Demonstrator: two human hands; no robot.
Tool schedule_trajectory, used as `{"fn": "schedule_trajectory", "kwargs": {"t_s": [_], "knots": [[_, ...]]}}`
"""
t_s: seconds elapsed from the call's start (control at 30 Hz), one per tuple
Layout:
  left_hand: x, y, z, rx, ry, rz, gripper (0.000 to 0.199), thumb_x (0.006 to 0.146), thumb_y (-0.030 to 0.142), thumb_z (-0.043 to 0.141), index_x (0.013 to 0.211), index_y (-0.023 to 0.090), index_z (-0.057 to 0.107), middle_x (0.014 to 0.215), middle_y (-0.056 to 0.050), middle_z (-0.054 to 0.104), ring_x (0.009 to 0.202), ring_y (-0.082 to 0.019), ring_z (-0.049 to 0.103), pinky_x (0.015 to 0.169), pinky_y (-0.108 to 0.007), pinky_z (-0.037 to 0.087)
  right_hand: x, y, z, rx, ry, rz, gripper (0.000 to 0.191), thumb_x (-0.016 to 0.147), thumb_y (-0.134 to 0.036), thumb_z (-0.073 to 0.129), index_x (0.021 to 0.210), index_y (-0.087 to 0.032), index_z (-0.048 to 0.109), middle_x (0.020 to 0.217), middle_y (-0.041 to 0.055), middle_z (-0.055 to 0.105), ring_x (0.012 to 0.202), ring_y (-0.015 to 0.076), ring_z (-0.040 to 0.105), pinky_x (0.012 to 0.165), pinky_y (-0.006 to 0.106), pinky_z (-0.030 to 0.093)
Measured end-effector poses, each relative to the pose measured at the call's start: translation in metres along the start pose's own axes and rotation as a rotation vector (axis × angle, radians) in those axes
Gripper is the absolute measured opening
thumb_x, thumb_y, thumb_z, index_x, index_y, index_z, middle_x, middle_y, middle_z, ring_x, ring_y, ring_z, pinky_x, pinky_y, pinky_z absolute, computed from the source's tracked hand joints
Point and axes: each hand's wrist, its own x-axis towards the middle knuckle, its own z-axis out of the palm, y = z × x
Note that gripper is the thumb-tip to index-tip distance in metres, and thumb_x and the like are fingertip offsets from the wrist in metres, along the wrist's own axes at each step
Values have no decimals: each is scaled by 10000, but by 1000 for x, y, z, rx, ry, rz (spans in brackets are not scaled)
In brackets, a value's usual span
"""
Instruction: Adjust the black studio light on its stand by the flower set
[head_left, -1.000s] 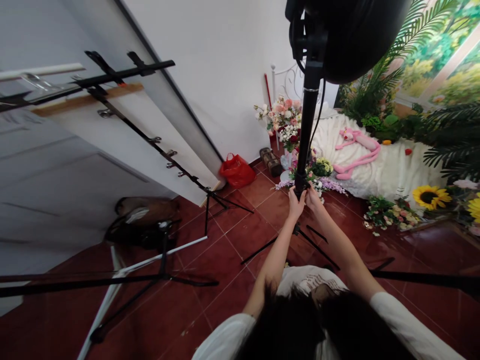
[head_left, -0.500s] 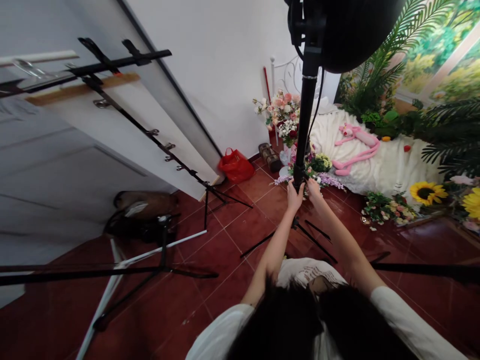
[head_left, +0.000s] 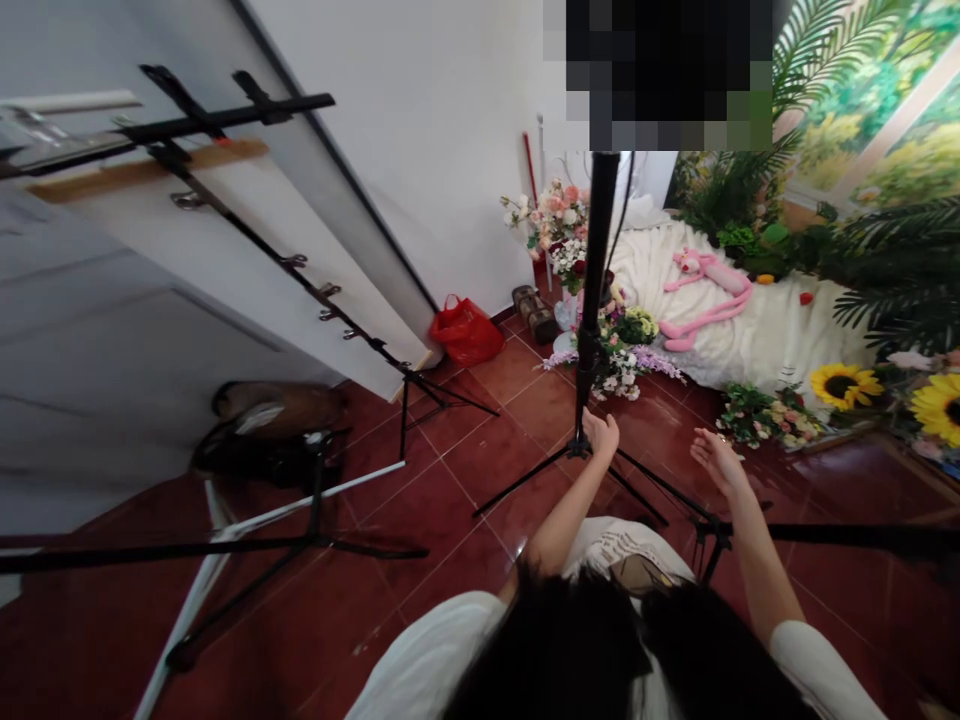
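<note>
A black light stand (head_left: 589,330) rises upright before me, its tripod legs spread on the floor and its top hidden by a pixelated patch. Beside the lower pole is my left hand (head_left: 603,434), fingers stretched toward it and close to the tube; whether they touch it is unclear. My right hand (head_left: 718,462) is off to the right of the stand with its fingers apart, holding nothing. A thin dark cable (head_left: 621,225) hangs along the upper pole.
To the left, a black backdrop stand (head_left: 255,225) with clips leans across white boards. A red bag (head_left: 466,332) sits by the wall. Flowers (head_left: 566,225) and a pink plush toy (head_left: 709,290) on white cloth lie beyond. Another black stand (head_left: 840,537) extends at right.
Both hands have left the stand's collar. My left hand moved down beside the lower pole; my right hand swung away to the right and opened.
</note>
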Motion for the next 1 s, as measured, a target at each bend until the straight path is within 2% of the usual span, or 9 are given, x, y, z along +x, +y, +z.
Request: {"fn": "schedule_trajectory", "kwargs": {"t_s": [0.13, 0.2, 0.27, 0.37, 0.53, 0.63, 0.77, 0.87, 1.0], "knots": [[-23, -3, 40, 35, -480, -24, 313, 841, 299, 595, 1113, 146, 569, 1129, -219, 663, 1156, -345, 620, 1047, -602, 391, -30, -4, -60, 246, 191, -118, 43, 779, -241, 698, 821, -235, 703, 650, -16, 683, 571, 88, 672, 630, 196, 604], [-34, 9, 65, 39, -700, 23, 198, 874, 338, 563, 962, 168, 615, 944, -153, 718, 965, -291, 686, 979, -544, 465, -47, -1, -81, 357, 286, -167, 26, 799, -249, 674, 813, -251, 695, 644, -23, 678, 559, 87, 668, 618, 204, 606], [-50, 27, 92, 11, -905, 103, 225, 898, 371, 533, 895, 169, 633, 850, -106, 731, 860, -239, 697, 933, -477, 507, -64, 4, -98, 425, 368, -189, 27, 807, -266, 663, 799, -259, 688, 634, -24, 672, 545, 93, 665, 599, 215, 603], [-84, 58, 134, -57, -1224, 223, 305, 922, 417, 497, 913, 152, 647, 836, -78, 737, 806, -178, 693, 893, -393, 533, -89, 12, -117, 492, 442, -215, 26, 794, -284, 677, 782, -261, 680, 630, -23, 669, 529, 99, 657, 582, 224, 594], [-166, 100, 190, -135, -1548, 434, 347, 930, 455, 489, 957, 151, 654, 912, -79, 738, 848, -160, 689, 908, -369, 535, -131, 12, -142, 672, 482, -339, 45, 794, -288, 677, 763, -262, 660, 615, -38, 648, 533, 87, 629, 600, 221, 571], [-219, 117, 211, -197, -1677, 540, 346, 925, 453, 505, 1027, 149, 638, 1057, -114, 715, 997, -187, 677, 980, -393, 510, -153, 5, -153, 821, 451, -390, 73, 833, -288, 625, 774, -258, 657, 613, -42, 623, 540, 86, 603, 595, 219, 546], [-276, 135, 225, -317, -1727, 597, 417, 910, 452, 545, 1199, 152, 555, 1205, -139, 649, 1126, -211, 634, 1034, -403, 482, -170, -10, -164, 902, 359, -456, 131, 887, -304, 569, 804, -255, 658, 599, -48, 572, 535, 88, 560, 587, 212, 516], [-299, 144, 228, -262, -1746, 565, 448, 908, 464, 552, 1241, 169, 504, 1058, -90, 679, 958, -193, 674, 949, -388, 526, -173, -22, -170, 887, 293, -474, 156, 903, -348, 575, 827, -245, 665, 616, -45, 566, 561, 92, 555, 610, 211, 513], [-305, 150, 229, -172, -1725, 566, 413, 894, 486, 569, 1175, 189, 509, 936, -39, 666, 805, -159, 659, 854, -346, 545, -166, -36, -178, 930, 218, -469, 180, 896, -374, 608, 813, -224, 662, 621, -43, 582, 574, 90, 558, 597, 198, 516]]}}
